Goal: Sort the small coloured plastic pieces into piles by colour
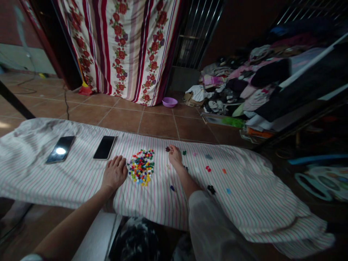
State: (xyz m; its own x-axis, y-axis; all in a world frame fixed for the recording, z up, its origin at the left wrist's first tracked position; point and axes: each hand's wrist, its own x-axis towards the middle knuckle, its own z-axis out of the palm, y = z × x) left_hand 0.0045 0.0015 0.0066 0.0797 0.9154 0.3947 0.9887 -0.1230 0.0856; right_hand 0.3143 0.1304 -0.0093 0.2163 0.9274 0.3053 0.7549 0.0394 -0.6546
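A mixed heap of small coloured pieces, like beads or tiny blocks (141, 166), lies on the striped cloth (160, 206). Just left of the heap, my left hand (115, 172) rests palm down, fingers stretched out. My right hand (175, 156) is beyond the heap's right side, its fingers drawn together beside a small group of dark brown pieces (168, 149); anything between the fingertips is too small to make out. Around my right forearm lie little single-colour groups: green (184, 153), pink (194, 154), grey (208, 156), red (208, 169), orange (224, 171), black (211, 189), light blue (228, 191) and dark blue (172, 188).
Two phones (104, 147) lie on the cloth to the left. Past the table, a flowered curtain (119, 47) hangs to the tiled floor, with a purple basin (169, 102) at its foot. Piled clothes (239, 79) fill the back right.
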